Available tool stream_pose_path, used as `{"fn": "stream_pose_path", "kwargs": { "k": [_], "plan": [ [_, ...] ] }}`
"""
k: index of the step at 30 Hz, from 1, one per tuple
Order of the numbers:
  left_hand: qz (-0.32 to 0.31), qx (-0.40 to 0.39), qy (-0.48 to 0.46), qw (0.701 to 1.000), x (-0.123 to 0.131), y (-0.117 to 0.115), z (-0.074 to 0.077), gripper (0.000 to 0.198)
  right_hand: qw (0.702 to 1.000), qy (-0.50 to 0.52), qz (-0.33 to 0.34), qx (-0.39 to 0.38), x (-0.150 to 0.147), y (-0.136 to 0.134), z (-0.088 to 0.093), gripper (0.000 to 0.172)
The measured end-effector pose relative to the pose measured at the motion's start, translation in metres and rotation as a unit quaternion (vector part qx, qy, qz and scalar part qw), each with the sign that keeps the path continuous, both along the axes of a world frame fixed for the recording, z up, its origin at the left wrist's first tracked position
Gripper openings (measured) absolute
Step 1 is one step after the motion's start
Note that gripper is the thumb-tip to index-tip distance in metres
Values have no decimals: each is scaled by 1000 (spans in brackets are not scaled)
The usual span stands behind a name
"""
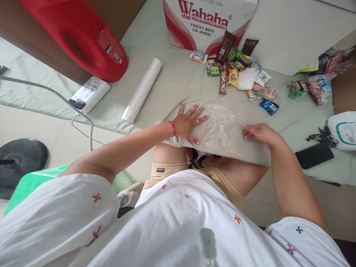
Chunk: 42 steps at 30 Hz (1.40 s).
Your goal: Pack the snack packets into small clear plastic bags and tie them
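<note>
1. Looking down from the head view: a thin, crinkled clear plastic sheet (222, 124) lies on a table covered in pale cloth (172, 85), close to the table's near edge, in front of a seated person.
2. The person's left hand (189, 124) is laid flat over the left part of the sheet, palm down, fingers spread wide, gripping nothing. It wears a ring, and a red bracelet (174, 128) circles its wrist.
3. The right hand (260, 134) is at the sheet's right edge, fingers bent, with thumb and forefinger close together. Whether they pinch a bit of the plastic is too fine to make out.
4. Beyond the sheet, and slightly right, is a loose heap of wrapped snacks (233, 78). Behind the heap stands a white and red Wahaha water box (208, 22).
5. Left of the sheet, a smooth whitish roll (143, 91) lies at a slant. Farther left are a big red jug (91, 44) and, just beside it, a white labelled container (90, 94).
6. Right of the sheet, past the right hand, are a flat black object (314, 155), a bunch of keys (322, 136) and a white bottle (343, 129) with a green-edged label.
7. Nearer than the sheet are the person's tan shorts (167, 170) and white shirt (167, 222), dotted with small coloured motifs.
</note>
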<state>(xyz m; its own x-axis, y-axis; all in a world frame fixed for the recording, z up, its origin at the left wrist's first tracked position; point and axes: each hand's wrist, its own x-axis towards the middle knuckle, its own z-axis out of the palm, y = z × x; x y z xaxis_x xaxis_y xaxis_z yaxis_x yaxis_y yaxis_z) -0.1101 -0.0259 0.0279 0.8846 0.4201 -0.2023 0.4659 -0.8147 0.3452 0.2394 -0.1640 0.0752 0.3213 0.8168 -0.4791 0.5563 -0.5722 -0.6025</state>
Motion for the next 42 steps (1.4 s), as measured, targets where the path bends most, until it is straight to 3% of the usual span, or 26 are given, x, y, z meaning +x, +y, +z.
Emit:
{"fn": "stream_pose_path", "kwargs": {
  "k": [3, 5, 8, 13, 16, 18, 19, 21, 23, 25, 28, 30, 32, 35, 38, 42],
  "plan": [
    [-6, -11, 11, 1000, 1, 2, 2, 135, 997, 61, 22, -39, -28, -2, -5, 59],
    [-17, -20, 19, 999, 0, 4, 4, 137, 995, 100, 7, -12, -31, -1, -6, 58],
    [-29, -32, 22, 999, -2, 7, 6, 140, 991, 131, -28, 7, -9, 2, -2, 59],
    [-39, -39, 16, 998, -4, 9, 5, 142, 990, 129, -46, -44, 35, 11, 4, 45],
    [-35, -34, 14, 999, -4, 10, 3, 141, 991, 100, -33, -87, 38, 20, 3, 40],
    [-31, -31, 10, 999, -5, 10, 2, 141, 995, 21, -8, -100, 31, 25, 5, 31],
    [-28, -31, 6, 999, -5, 10, 1, 141, 995, -48, 6, -86, 25, 25, 9, 24],
    [-25, -30, -4, 999, -7, 10, 0, 142, 977, -211, 17, 11, 6, 22, 20, 11],
    [-24, -32, -13, 999, -7, 10, -1, 143, 931, -326, 20, 163, -24, 11, 29, 20],
    [-24, -37, -15, 999, -7, 10, 0, 144, 907, -314, 100, 261, -65, -3, 31, 32],
    [-16, -53, -5, 998, -7, 12, 4, 145, 888, -187, 331, 257, -129, -21, 12, 40],
    [-9, -76, 0, 997, -9, 18, 7, 144, 872, -154, 392, 250, -164, -28, -7, 55],
    [-8, -115, -7, 993, -14, 29, 11, 136, 866, -142, 410, 248, -188, -33, -24, 67],
    [34, -225, -75, 971, -24, 48, 14, 103, 864, -134, 416, 248, -209, -40, -38, 71],
    [161, -318, -200, 913, -28, 62, 13, 67, 859, -123, 435, 240, -222, -47, -46, 71],
    [289, -329, -306, 845, -18, 72, 9, 31, 865, -117, 429, 232, -234, -55, -52, 73]
  ]
}}
